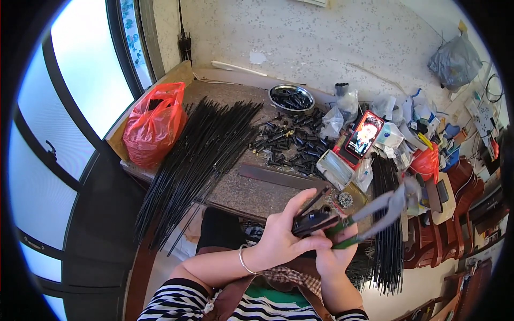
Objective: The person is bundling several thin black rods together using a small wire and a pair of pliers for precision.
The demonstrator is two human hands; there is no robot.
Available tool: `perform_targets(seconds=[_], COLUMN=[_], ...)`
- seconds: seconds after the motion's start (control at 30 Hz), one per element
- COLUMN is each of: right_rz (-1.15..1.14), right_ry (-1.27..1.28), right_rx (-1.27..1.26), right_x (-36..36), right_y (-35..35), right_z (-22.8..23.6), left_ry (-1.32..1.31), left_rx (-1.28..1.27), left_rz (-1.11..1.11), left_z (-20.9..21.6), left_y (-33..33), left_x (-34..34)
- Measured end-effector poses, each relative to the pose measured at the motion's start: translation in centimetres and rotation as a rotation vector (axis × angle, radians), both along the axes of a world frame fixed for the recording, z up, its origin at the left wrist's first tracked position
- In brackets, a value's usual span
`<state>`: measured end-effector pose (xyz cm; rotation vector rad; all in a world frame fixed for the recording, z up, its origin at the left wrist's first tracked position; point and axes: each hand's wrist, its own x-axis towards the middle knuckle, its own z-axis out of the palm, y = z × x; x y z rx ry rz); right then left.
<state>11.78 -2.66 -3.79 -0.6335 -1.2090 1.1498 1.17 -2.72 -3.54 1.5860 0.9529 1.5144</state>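
Observation:
My left hand [281, 235], with a bangle on its wrist, is closed around several short black parts [316, 220]. They look like small tubes or handles, and a thin dark piece sticks up past the thumb side. My right hand [337, 257] wraps round the green grips of metal pliers [385, 211]; their grey end points to the far right and is somewhat blurred. Both hands meet in front of my body, above the table's near edge. Fingers partly hide the black parts and the grips.
Long thin black rods [198, 160] lie bundled at left beside a red plastic bag [155, 128]. Loose black parts [294, 142] and a metal bowl [292, 98] of them lie behind. A phone [365, 135], an open box [336, 170] and more rods [386, 230] are at right.

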Motion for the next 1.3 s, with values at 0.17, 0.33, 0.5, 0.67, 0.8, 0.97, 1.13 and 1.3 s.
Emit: perform_targets(seconds=[0.17,0.33,0.5,0.67,0.8,0.97,1.13,1.3], right_rz=[-0.412,-0.264,0.073,0.39,0.595,0.714,0.963,1.103], right_ry=[-0.517,-0.349,0.02,0.055,-0.82,-0.799,-0.315,-0.418], right_rx=[0.512,0.39,0.148,-0.389,-0.473,-0.502,-0.639,-0.703], right_x=[0.0,-0.1,-0.1,2.0,5.3,4.2,4.4,5.8], right_y=[0.3,0.9,2.2,0.8,-0.4,-1.4,-0.9,0.3], right_z=[-1.4,-1.7,-1.3,-0.1,0.0,-0.1,0.2,0.0], left_ry=[0.027,-0.035,-0.265,-0.048,-0.553,-0.097,-0.172,-0.175], left_rx=[-0.007,0.009,-0.059,-0.023,-0.055,-0.173,-0.174,-0.117], left_rz=[0.12,-0.066,-0.451,-0.227,-0.393,-0.168,-0.147,-0.038], left_z=[-0.9,-0.7,-0.6,-0.3,-1.3,0.4,1.2,0.4], left_y=[0.1,1.0,1.5,1.6,2.7,2.0,0.9,0.6], left_x=[0.5,0.0,-0.7,-3.5,-6.2,-5.3,-4.6,-3.8])
